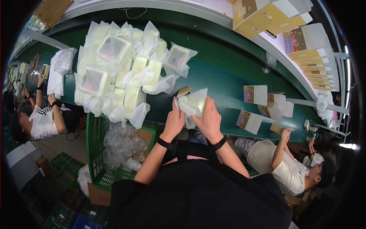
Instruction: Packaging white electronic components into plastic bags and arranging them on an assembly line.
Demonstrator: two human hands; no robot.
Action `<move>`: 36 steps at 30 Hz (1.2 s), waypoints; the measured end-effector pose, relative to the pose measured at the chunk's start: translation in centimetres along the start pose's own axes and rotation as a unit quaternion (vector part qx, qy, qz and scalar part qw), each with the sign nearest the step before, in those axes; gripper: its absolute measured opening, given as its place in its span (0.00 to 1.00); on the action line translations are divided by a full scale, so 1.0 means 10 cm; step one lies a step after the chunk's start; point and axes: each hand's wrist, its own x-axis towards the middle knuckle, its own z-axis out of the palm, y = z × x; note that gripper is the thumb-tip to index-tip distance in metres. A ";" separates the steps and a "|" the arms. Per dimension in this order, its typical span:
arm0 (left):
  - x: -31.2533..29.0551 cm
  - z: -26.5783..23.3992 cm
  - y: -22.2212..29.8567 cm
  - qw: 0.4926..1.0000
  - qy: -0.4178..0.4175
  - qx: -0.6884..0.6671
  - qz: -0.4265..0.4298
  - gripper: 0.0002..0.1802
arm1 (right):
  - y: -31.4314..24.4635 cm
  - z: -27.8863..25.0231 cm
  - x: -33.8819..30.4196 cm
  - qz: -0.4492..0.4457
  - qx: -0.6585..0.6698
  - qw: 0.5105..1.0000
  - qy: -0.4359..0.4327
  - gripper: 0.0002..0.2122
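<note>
Over the near edge of the green work surface, both my hands grip a pale yellow-green item in a translucent plastic bag [195, 102]. My left hand [174, 121] is closed on its left side, beside a small brown cardboard box end [184, 91]. Whether that box is apart from the bagged item or around it, I cannot tell. On the other side, my right hand [209, 119] wraps the bagged item with bent fingers. A big pile of similar bagged pale boxes [126, 65] is stacked at my left, and one bagged box [177, 59] lies at its right end.
Below the pile stands a green plastic crate [95, 152] with crumpled clear bags [124, 147]. Open printed cartons [255, 94] stand to the right on the green surface [217, 82]. More yellow cartons [263, 17] fill the upper shelf. Co-workers [293, 168] sit at right and left.
</note>
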 end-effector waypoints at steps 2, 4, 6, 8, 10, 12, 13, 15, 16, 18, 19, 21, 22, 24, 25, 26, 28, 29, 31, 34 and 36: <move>-0.02 -0.01 0.20 0.991 -0.089 -0.036 -0.092 0.40 | -0.03 0.01 0.16 0.017 -0.018 1.000 -0.008 0.39; 0.01 0.01 0.16 0.991 -0.095 -0.054 -0.078 0.40 | -0.06 0.09 0.33 0.017 -0.047 0.998 -0.035 0.38; 0.10 0.04 0.11 0.990 -0.095 -0.084 -0.053 0.42 | -0.04 0.16 0.35 0.016 -0.065 0.997 -0.040 0.37; 0.08 0.16 -0.01 0.990 -0.097 -0.095 -0.035 0.42 | 0.13 0.41 0.21 0.029 -0.091 0.994 -0.060 0.36; 0.00 0.27 -0.07 0.988 -0.103 -0.112 -0.014 0.42 | 0.31 0.59 0.11 0.037 -0.105 0.992 -0.065 0.36; 0.03 0.25 -0.05 0.983 -0.108 -0.144 -0.031 0.42 | 0.48 0.75 0.03 -0.012 -0.117 0.992 -0.040 0.32; 0.02 0.24 -0.04 0.976 -0.114 -0.176 -0.051 0.41 | 0.56 0.80 -0.01 -0.035 -0.123 0.991 -0.029 0.29; 0.02 0.21 -0.08 0.969 -0.121 -0.203 -0.072 0.41 | 0.48 0.52 0.03 -0.029 -0.074 0.996 -0.039 0.27; 0.01 0.21 -0.12 0.973 -0.115 -0.188 -0.070 0.40 | 0.46 0.34 0.05 -0.023 -0.027 0.998 -0.049 0.24; 0.01 0.31 -0.10 0.979 -0.114 -0.159 -0.059 0.37 | 0.51 0.24 0.07 -0.005 0.019 0.999 -0.048 0.21; 0.03 0.32 -0.05 0.977 -0.136 -0.154 -0.056 0.37 | 0.57 0.40 0.06 0.033 0.057 0.990 -0.123 0.17; 0.10 0.22 0.00 0.974 -0.178 -0.075 -0.118 0.34 | 0.77 0.86 0.11 0.002 0.066 0.983 -0.174 0.13; 0.13 0.20 -0.02 0.971 -0.201 -0.068 -0.113 0.34 | 0.79 0.97 0.21 -0.071 0.027 0.986 -0.152 0.14; 0.16 0.19 -0.07 0.989 -0.141 0.010 -0.041 0.28 | 0.72 0.90 0.13 -0.038 0.024 0.990 -0.136 0.16; 0.18 0.27 -0.06 0.986 -0.160 0.018 -0.032 0.28 | 0.64 0.78 0.06 -0.020 0.022 0.991 -0.132 0.18; 0.20 0.37 -0.05 0.986 -0.168 0.012 0.007 0.27 | 0.68 0.62 -0.04 -0.004 0.024 0.993 -0.117 0.18; 0.28 0.57 0.02 0.982 -0.170 -0.003 0.083 0.25 | 0.89 0.23 -0.33 -0.021 0.079 0.991 -0.102 0.23; 0.31 0.71 0.12 0.980 -0.179 0.003 0.088 0.25 | 1.01 0.06 -0.48 -0.015 0.082 0.992 -0.092 0.23; 0.37 1.08 0.34 0.956 -0.271 0.030 0.111 0.24 | 1.23 -0.25 -0.77 -0.024 0.029 0.999 0.008 0.26; 0.48 1.74 0.50 0.925 -0.365 0.003 0.103 0.23 | 1.53 -0.51 -0.92 0.082 -0.023 0.996 0.033 0.28; 0.55 2.32 0.35 0.906 -0.404 0.038 0.120 0.22 | 1.82 -0.65 -0.96 0.166 -0.057 0.984 0.022 0.27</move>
